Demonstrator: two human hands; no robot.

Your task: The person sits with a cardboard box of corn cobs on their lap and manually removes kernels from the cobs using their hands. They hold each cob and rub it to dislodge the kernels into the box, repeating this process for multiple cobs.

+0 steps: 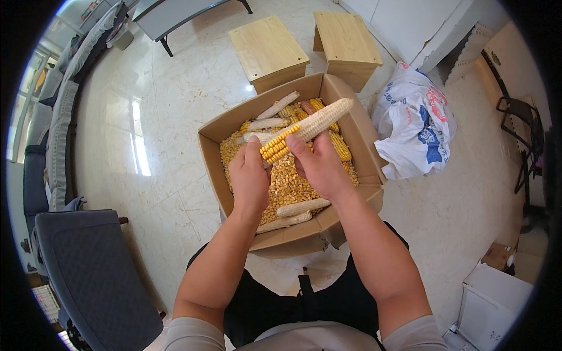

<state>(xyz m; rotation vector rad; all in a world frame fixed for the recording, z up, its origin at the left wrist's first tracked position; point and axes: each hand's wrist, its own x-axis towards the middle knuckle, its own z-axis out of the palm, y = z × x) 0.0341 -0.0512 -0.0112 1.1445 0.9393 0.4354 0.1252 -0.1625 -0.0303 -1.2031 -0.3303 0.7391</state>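
A partly shelled corn cob (pixel 327 117) is held between both hands over an open cardboard box (pixel 214 164). Rows of yellow kernels remain on its lower left part; the upper right part is bare. My left hand (pixel 251 171) grips the kernelled end, thumb on top. My right hand (pixel 319 164) holds the cob near its middle, with the thumb at the edge of the kernels. Loose corn kernels (pixel 287 186) fill much of the box. Bare cobs (pixel 303 207) lie at its near side and others at the far left, while unshelled ears of corn (pixel 340 147) lie at the right.
Two wooden stools (pixel 268 48) stand beyond the box. A filled white plastic bag (pixel 412 123) sits against its right side. A grey padded seat (pixel 94 276) is at the lower left, and a low table (pixel 184 15) at the top. A few crumbs lie on the tiled floor.
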